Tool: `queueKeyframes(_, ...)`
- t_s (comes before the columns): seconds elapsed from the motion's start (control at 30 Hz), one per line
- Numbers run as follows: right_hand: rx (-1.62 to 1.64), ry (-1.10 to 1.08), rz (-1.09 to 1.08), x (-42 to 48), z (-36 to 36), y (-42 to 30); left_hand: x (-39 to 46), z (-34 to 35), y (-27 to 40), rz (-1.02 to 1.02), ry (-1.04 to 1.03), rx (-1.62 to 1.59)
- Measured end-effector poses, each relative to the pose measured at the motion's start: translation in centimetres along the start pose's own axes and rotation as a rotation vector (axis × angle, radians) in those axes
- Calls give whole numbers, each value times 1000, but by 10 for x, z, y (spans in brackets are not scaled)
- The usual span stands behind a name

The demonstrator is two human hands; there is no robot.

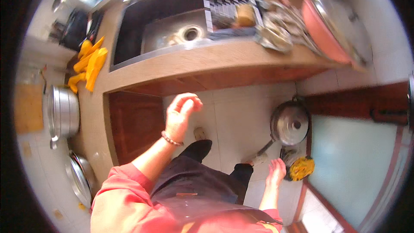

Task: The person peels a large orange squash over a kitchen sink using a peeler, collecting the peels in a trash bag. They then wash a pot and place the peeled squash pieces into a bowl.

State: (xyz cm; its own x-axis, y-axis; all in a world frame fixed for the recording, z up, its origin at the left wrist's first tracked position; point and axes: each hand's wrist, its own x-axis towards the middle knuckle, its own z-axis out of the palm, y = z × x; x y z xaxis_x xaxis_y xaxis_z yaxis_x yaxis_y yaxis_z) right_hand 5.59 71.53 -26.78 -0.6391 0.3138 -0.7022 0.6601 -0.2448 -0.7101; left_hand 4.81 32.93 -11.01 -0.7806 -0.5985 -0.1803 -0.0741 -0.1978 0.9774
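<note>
My left hand [183,111], with a beaded bracelet at its wrist, is in mid-air in front of the sink counter [181,56]. Its fingers curl loosely towards the thumb, and no held thing shows. My right hand [276,170] hangs low at my side, fingers extended, holding nothing. Close beside it, a heap of yellow stuff [301,168] lies on a dark container on the floor. Just beyond is a pan with a lid [290,123] and a long handle. The black sink [174,35] with its round drain is set into the counter.
Yellow rubber gloves [92,63] lie at the counter corner, near a metal pot [64,111]. Crumpled cloths [278,32] and a large pink-rimmed basin [323,29] stand right of the sink. A frosted glass door panel [352,161] stands at right.
</note>
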Motion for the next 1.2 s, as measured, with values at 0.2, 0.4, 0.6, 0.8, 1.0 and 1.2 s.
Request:
queueKeyframes(0.2, -192, -598, -319, -119, 256, -74, 104, -191, 46, 375, 370, 389)
queueKeyframes(0.4, -618, -1114, -1254, -186, 459, -120, 195, -319, 25, 450, 388, 1052)
queueKeyframes(0.6, -1060, -1411, -1562, -94, 665, -75, 232, -336, 37, 503, 73, 1498)
queueKeyframes(0.8, -1635, -1376, -1741, -16, 754, 1, 232, -333, 51, 303, 63, 1420)
queueKeyframes(1.0, -1702, -1495, -1710, -15, 733, 31, 239, -331, 55, 220, 96, 1367)
queueKeyframes(1.2, -1666, -1689, -1441, -35, 705, 44, 243, -331, 58, 212, 112, 1325)
